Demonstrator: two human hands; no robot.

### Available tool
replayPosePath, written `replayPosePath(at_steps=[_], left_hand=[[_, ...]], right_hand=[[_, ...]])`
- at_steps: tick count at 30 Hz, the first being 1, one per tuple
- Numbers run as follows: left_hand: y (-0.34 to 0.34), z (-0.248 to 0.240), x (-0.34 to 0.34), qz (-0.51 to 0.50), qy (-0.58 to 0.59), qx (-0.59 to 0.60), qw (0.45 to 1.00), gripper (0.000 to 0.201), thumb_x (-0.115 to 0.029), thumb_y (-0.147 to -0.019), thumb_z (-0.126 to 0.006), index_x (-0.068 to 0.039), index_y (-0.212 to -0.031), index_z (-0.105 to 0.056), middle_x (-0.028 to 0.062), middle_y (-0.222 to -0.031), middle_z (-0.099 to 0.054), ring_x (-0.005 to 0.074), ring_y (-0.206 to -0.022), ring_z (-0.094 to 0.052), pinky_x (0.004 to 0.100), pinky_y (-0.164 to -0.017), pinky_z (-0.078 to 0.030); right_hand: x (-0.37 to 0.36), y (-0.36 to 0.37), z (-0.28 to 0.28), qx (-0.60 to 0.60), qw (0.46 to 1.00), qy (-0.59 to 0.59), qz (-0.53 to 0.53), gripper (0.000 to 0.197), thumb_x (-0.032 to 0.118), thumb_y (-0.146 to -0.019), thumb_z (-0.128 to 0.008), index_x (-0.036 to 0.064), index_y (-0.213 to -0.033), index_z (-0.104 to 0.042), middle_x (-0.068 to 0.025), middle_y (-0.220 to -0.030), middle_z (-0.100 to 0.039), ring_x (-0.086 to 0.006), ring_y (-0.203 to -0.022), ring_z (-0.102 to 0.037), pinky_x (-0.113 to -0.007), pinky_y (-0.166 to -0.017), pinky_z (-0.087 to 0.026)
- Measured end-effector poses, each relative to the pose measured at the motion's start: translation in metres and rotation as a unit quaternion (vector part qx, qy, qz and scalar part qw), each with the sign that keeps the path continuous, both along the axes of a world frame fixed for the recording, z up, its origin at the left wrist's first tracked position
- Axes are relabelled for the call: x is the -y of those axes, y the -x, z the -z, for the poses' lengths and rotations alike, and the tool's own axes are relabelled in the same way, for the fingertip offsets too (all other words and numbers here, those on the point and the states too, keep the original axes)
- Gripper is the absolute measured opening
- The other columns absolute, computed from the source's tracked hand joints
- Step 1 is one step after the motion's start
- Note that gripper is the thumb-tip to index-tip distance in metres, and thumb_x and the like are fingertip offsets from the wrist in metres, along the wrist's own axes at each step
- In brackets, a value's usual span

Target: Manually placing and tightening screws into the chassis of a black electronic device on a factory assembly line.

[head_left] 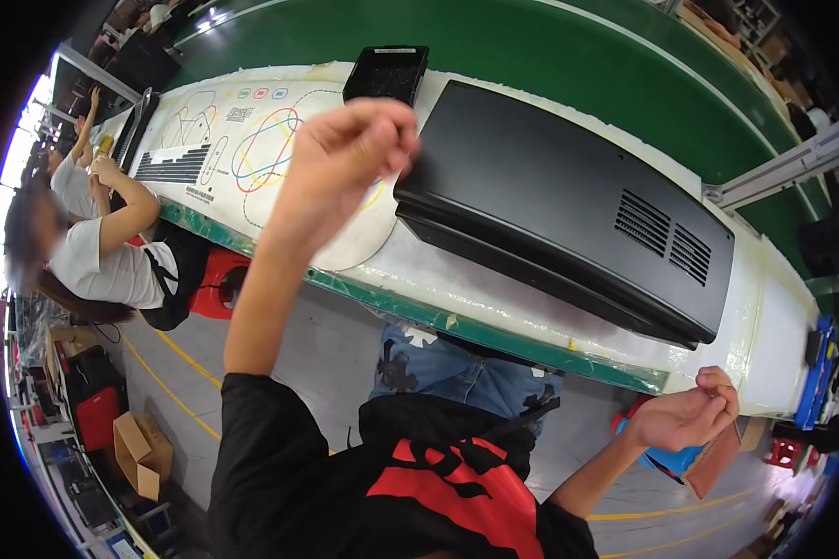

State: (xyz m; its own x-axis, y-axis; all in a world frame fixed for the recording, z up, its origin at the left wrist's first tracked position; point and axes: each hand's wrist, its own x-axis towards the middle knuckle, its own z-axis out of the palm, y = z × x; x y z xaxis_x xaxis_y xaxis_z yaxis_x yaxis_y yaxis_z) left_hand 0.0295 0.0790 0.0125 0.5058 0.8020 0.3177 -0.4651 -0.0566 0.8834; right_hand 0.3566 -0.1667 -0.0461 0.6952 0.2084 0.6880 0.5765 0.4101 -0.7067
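Note:
A large black casing (pixel 550 186) with two groups of vent slots lies slantwise on the white-covered bench in front of me. My left hand (pixel 350 154) is raised over the casing's left end. Its fingers are pinched together, and whatever they may hold is hidden. Just beyond that hand sits a small black open tray (pixel 387 74), with dark contents too small to make out. My right hand (pixel 690 410) is at the bench's near edge, off the casing's right end. Its fingers are curled closed, and I cannot see what is in them.
A printed white sheet (pixel 252 200) with coloured loops lies on the bench to the left. A green conveyor belt (pixel 531 47) runs behind. At far left another person (pixel 112 224) works at the bench. A blue bin (pixel 811 373) stands at the right end, near a metal post (pixel 783 168).

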Motion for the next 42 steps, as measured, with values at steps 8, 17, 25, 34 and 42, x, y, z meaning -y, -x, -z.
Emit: replayPosePath(at_steps=[8, 17, 25, 34, 42], left_hand=[[-0.046, 0.013, 0.080, 0.115, 0.143, 0.055, 0.981, 0.024, -0.014, -0.081, -0.078, -0.001, -0.094, -0.063, 0.0082, -0.086, -0.060, 0.0144, -0.068, -0.054, 0.0227, -0.058, -0.043], [-0.062, 0.035, 0.088, 0.169, 0.213, 0.076, 0.959, 0.023, 0.004, -0.077, -0.076, 0.003, -0.095, -0.062, 0.0086, -0.092, -0.065, 0.0158, -0.084, -0.067, 0.0267, -0.076, -0.058], [-0.070, 0.030, 0.097, 0.125, 0.220, 0.044, 0.967, 0.024, -0.001, -0.077, -0.078, 0.001, -0.093, -0.061, 0.0121, -0.088, -0.064, 0.0168, -0.081, -0.064, 0.0263, -0.069, -0.053], [-0.072, 0.030, 0.099, 0.122, 0.185, -0.020, 0.975, 0.021, 0.010, -0.078, -0.072, 0.007, -0.097, -0.063, 0.0130, -0.096, -0.066, 0.0189, -0.092, -0.068, 0.0291, -0.084, -0.057], [-0.082, 0.056, 0.117, 0.143, 0.187, 0.012, 0.972, 0.019, 0.011, -0.075, -0.074, 0.006, -0.090, -0.063, 0.0145, -0.087, -0.064, 0.0220, -0.082, -0.067, 0.0295, -0.072, -0.058]], right_hand=[[-0.093, 0.101, -0.063, 0.214, 0.904, 0.064, -0.364, 0.029, -0.005, -0.078, -0.065, -0.0011, -0.104, -0.052, -0.0196, -0.089, -0.065, -0.0262, -0.082, -0.059, -0.035, -0.075, -0.047], [-0.086, 0.100, -0.050, 0.222, 0.909, 0.073, -0.344, 0.041, -0.014, -0.062, -0.075, 0.0027, -0.097, -0.063, -0.0105, -0.086, -0.070, -0.0231, -0.076, -0.065, -0.030, -0.068, -0.047], [-0.082, 0.101, -0.044, 0.163, 0.923, 0.054, -0.346, 0.039, -0.016, -0.061, -0.075, 0.0027, -0.091, -0.060, -0.0102, -0.085, -0.069, -0.0235, -0.073, -0.064, -0.032, -0.066, -0.049], [-0.069, 0.082, -0.056, 0.281, 0.886, 0.139, -0.343, 0.037, -0.016, -0.066, -0.071, 0.0037, -0.092, -0.053, -0.0148, -0.085, -0.069, -0.0213, -0.073, -0.061, -0.035, -0.065, -0.045], [-0.082, -0.066, -0.084, 0.201, 0.932, 0.264, -0.148, 0.028, -0.013, -0.081, -0.064, 0.0055, -0.084, -0.043, -0.0091, -0.088, -0.062, -0.0141, -0.080, -0.055, -0.027, -0.077, -0.045]])
